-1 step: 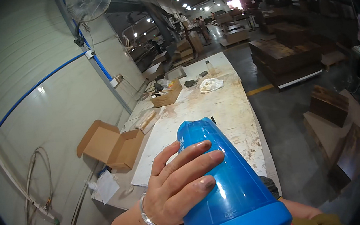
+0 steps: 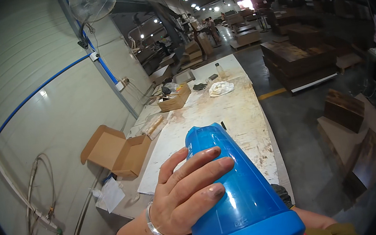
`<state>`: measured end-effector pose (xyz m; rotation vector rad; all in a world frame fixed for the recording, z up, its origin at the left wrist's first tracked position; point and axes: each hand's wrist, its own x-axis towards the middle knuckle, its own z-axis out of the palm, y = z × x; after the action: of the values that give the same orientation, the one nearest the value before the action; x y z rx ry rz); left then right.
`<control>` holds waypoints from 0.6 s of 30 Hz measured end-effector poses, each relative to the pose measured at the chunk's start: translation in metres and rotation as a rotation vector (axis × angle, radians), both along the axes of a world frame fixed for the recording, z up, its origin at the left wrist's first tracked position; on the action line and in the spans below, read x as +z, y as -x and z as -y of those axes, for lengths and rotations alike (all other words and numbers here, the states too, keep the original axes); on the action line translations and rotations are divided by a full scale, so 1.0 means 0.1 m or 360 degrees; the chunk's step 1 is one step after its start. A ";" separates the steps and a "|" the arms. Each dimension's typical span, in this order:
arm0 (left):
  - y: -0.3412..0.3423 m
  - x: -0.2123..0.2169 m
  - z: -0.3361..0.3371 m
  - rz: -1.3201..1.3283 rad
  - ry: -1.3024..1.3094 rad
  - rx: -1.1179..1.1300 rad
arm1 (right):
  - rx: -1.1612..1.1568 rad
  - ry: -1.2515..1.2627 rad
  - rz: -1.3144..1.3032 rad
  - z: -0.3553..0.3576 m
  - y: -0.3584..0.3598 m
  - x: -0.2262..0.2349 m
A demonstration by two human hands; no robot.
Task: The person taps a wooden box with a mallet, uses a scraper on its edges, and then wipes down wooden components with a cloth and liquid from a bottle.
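A big translucent blue plastic water bottle [image 2: 252, 193] tilts up close in front of me, its wide end near and its narrower end pointing away over the table. My left hand [image 2: 182, 192] is closed round its left side, fingers laid across the top, with dark stains on the fingertips. A silver bracelet [image 2: 151, 221] circles the left wrist. Behind the bottle on the right, my right forearm [image 2: 313, 219] shows only in part. Crumpled dark material [image 2: 281, 193], perhaps a glove, sits beside it; the right hand's fingers are hidden by the bottle.
A long stained white worktable [image 2: 243, 116] runs ahead. On it lie an open cardboard box [image 2: 130, 156], a carton of odds and ends [image 2: 174, 101], a white cloth [image 2: 221, 88] and a small clear bottle [image 2: 220, 70]. Stacked brown panels [image 2: 295, 65] stand right; a wall [image 2: 36, 130] is left.
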<state>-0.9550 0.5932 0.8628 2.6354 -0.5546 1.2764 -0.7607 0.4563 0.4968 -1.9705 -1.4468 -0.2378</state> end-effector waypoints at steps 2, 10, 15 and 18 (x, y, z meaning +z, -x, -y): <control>0.03 0.00 0.00 -0.0004 0.0008 0.0021 | 0.0014 0.0024 0.0006 -0.01 0.00 -0.01; 0.10 -0.01 -0.02 -0.0005 0.0040 0.0039 | 0.0016 0.0087 0.0002 -0.01 0.00 -0.03; 0.11 -0.03 -0.02 0.0014 0.0072 0.0073 | 0.0014 0.0060 0.0012 -0.02 0.00 -0.04; 0.12 -0.03 -0.04 0.0005 0.0064 0.0068 | 0.0014 0.0039 0.0029 -0.02 -0.01 -0.05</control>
<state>-0.9666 0.5972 0.8593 2.6265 -0.4703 1.2901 -0.7601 0.4585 0.4916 -1.9860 -1.4763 -0.2357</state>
